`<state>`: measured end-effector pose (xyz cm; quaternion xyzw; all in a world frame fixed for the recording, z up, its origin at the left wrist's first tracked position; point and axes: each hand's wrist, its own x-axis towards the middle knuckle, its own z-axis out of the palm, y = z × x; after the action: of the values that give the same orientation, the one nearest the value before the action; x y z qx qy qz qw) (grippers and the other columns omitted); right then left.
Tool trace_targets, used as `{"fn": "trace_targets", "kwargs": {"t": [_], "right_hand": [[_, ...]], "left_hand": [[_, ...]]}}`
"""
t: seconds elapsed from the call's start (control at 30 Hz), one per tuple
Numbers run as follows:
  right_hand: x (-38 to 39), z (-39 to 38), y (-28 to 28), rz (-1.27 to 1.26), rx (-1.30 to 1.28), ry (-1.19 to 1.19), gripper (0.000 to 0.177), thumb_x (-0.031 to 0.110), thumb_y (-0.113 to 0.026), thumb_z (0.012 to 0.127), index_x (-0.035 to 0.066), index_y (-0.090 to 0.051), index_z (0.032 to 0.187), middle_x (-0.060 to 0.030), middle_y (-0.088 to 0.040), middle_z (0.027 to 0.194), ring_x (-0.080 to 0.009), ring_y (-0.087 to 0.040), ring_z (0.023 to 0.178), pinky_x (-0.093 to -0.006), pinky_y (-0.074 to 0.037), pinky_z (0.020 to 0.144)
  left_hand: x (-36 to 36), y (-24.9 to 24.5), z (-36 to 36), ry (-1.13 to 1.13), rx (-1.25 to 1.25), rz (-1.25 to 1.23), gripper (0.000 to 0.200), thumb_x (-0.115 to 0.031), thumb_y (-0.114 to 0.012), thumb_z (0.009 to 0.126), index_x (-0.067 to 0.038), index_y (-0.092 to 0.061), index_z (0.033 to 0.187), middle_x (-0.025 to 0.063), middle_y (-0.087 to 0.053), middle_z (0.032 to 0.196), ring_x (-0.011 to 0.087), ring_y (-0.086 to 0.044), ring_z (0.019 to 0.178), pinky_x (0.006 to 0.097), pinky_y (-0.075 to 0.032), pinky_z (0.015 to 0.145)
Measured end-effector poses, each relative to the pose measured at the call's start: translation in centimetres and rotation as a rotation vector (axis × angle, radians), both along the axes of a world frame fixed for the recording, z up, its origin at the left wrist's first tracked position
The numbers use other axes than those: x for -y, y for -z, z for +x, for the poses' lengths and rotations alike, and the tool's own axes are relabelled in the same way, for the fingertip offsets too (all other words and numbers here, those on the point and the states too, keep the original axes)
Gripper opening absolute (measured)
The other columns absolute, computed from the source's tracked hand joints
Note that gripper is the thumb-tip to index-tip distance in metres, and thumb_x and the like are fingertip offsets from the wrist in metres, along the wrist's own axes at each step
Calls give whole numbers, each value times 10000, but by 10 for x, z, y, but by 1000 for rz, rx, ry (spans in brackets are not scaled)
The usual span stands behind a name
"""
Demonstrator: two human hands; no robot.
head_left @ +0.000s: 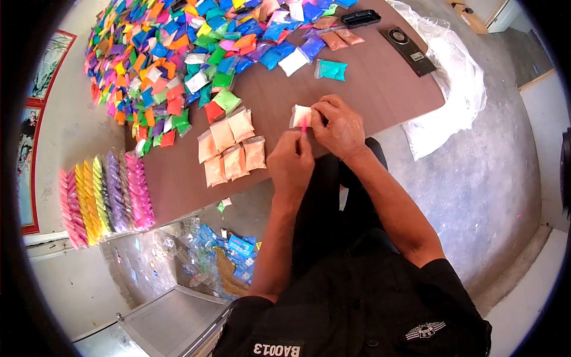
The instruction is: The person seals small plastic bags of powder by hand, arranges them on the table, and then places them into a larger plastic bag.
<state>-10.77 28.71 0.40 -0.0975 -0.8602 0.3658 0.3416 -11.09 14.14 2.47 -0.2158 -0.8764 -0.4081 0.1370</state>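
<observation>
Pale packet, above the desk edge, is pinched at 3 o'clock by the right hand; a pink tab at 6 o'clock is pinched by the left hand. Closing is judged in hand; a steady grip is required.

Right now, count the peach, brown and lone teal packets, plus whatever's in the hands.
Peach packets: 6
Brown packets: 3
Teal packet: 1
Pale packet, pinched by left hand and right hand: 1
Total: 11
</observation>
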Motion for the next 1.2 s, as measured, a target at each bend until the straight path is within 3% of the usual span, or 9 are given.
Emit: {"fn": "trace_targets", "kwargs": {"t": [0.2, 0.27, 0.4, 0.47, 0.57, 0.73, 0.9, 1.03, 1.2], "right_hand": [[0, 0, -1, 51, -18, 15, 73, 137, -725, 893, 81, -769, 909, -51, -729, 979, -274, -726, 815, -381, -588, 711], [2, 0, -2, 55, -22, 20, 72, 140, -728, 894, 83, -769, 906, -51, -731, 979, -274, -725, 806, -381, -587, 704], [3, -1, -1, 14, 7, 34, 76, 154, -738, 900, 90, -776, 919, -51, -740, 1005, -266, -734, 796, -373, -592, 698], [3, 0, 2, 34, -12, 36, 76, 155, -744, 900, 92, -778, 925, -54, -743, 1013, -266, -737, 792, -370, -594, 698], [4, 0, -4, 21, -1, 14, 79, 141, -757, 889, 90, -779, 945, -69, -742, 1017, -268, -741, 796, -360, -599, 705], [3, 2, -7, 42, -27, -13, 103, 116, -767, 872, 83, -768, 969, -89, -737, 1017, -271, -737, 774, -352, -593, 670], [4, 4, -9, -37, 26, -20, 93, 168, -740, 874, 102, -745, 938, -63, -716, 1000, -300, -719, 837, -405, -583, 730], [1, 4, -6, 57, -44, -25, 109, 132, -784, 852, 77, -743, 936, -70, -730, 1002, -253, -721, 727, -342, -584, 643], [1, 4, -4, 11, -58, -21, 102, 129, -787, 851, 82, -743, 930, -59, -725, 990, -243, -719, 729, -339, -580, 639]], "left_hand": [[11, 2, -11, -24, -27, -71, 85, -90, -688, 944, -38, -632, 906, 163, -680, 824, 394, -677, 734, 472, -526, 625], [17, 2, -14, -33, -10, -79, 80, -91, -705, 950, -20, -670, 935, 168, -682, 802, 330, -681, 691, 424, -511, 629], [7, 0, -9, 10, -32, 39, 93, -92, -704, 948, -18, -657, 914, 171, -683, 806, 353, -681, 701, 433, -514, 631], [2, 2, -8, 70, -78, -13, 103, -113, -677, 954, -41, -631, 896, 157, -671, 811, 401, -672, 736, 486, -519, 627], [11, 3, -17, 55, -49, -26, 80, -94, -688, 951, -22, -667, 924, 180, -686, 824, 379, -685, 732, 439, -516, 638], [20, -9, -24, 16, -18, -26, 82, -96, -686, 948, -17, -675, 929, 181, -685, 826, 385, -684, 738, 441, -513, 642], [5, -13, -30, 136, -10, 25, 89, -112, -688, 943, -26, -687, 919, 179, -693, 823, 388, -685, 742, 446, -517, 653], [9, -6, -45, 93, -57, -120, 134, -150, -680, 947, -39, -671, 872, 176, -689, 811, 399, -677, 732, 482, -511, 644], [9, -18, -58, 28, -56, -194, 165, -162, -682, 938, -47, -650, 823, 161, -679, 782, 403, -666, 722, 513, -500, 636]]}}
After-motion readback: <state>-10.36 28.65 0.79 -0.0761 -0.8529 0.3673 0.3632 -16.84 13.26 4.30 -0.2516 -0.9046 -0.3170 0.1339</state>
